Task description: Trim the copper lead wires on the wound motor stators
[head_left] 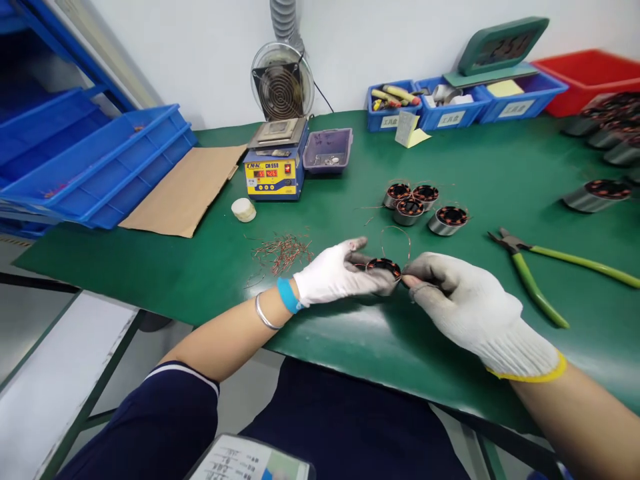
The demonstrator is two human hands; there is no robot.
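Surface (345, 190): green, beneath the left hand (343, 272) and the right hand (457, 300).
Blue tray (133, 180): well left of the left hand, beyond it; no writing legible.
Yellow-fronted unit (270, 179): beyond the left hand; marked "CM 55", final character unclear; one red display appears to read 426.
Clock (503, 48): beyond the right hand; appears to show 2:51, blurred.
Blue boxes (471, 115): beyond both hands; labels appear to read 工具盒.
Pliers (514, 248): right of the right hand, green-handled, apart from it.
Left hand: gloved, thumb and fingers curled around the wound ring (384, 267).
Right hand: gloved, thumb and forefinger pinched at the ring's right edge, apparently on a wire lead (409, 245).
Wound ring: between the hands; judged stiff and fairly dense, possibly slippery in gloves; best taken by its outer wall, sparing the windings.
Wire lead: looped beyond the fingers; thin, judged springy and easily kinked.
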